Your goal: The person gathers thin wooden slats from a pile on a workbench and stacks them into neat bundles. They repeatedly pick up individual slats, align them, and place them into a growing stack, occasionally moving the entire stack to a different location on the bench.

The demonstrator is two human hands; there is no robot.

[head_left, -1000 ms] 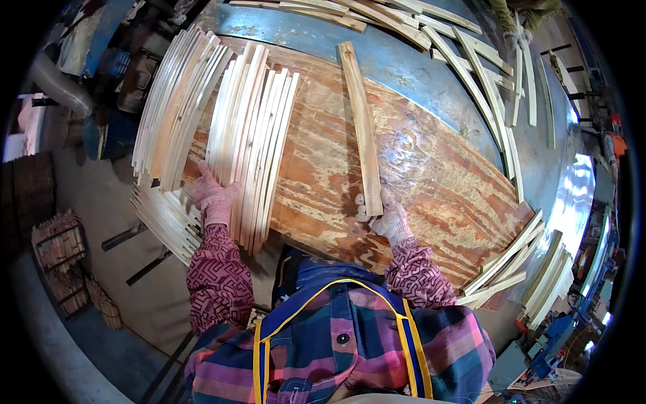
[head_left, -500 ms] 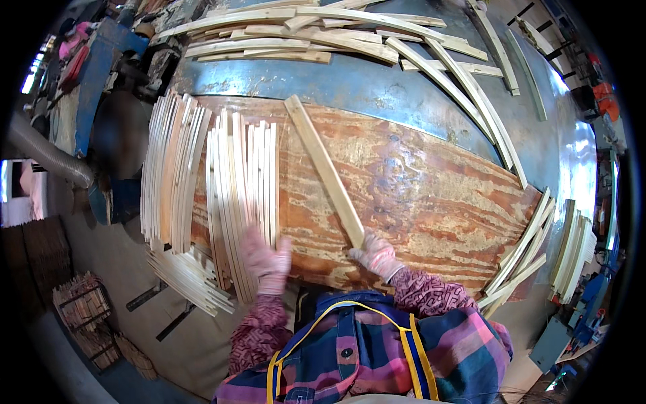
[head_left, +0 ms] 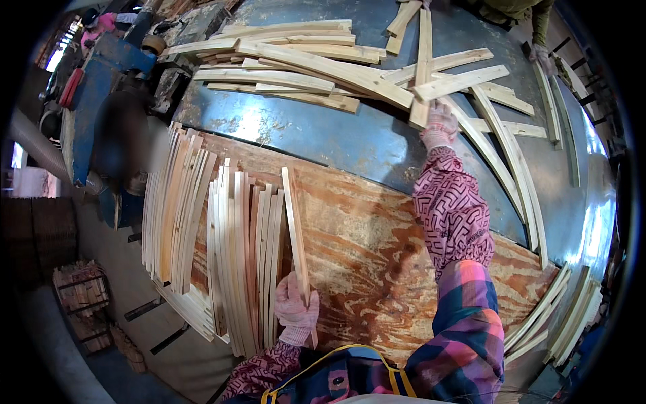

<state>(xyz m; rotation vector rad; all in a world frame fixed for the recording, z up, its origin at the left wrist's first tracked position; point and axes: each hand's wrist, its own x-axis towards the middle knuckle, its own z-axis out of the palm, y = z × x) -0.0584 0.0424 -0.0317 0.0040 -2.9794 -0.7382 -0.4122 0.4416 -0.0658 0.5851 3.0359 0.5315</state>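
A blue metal table [head_left: 289, 129] spreads beyond a worn plywood board [head_left: 377, 269], a row of upright-set strips [head_left: 235, 262] standing along the board's left part; the far strip [head_left: 423, 50], among loose wood on the table, points nearly straight away from the person, its near end just left of the right hand [head_left: 441, 126], whose fingers reach that end, though I cannot tell whether they grip; the near strip [head_left: 294, 225], just right of the row, runs away and slightly left, its lower part within the left hand [head_left: 296, 311], curled closed around it.
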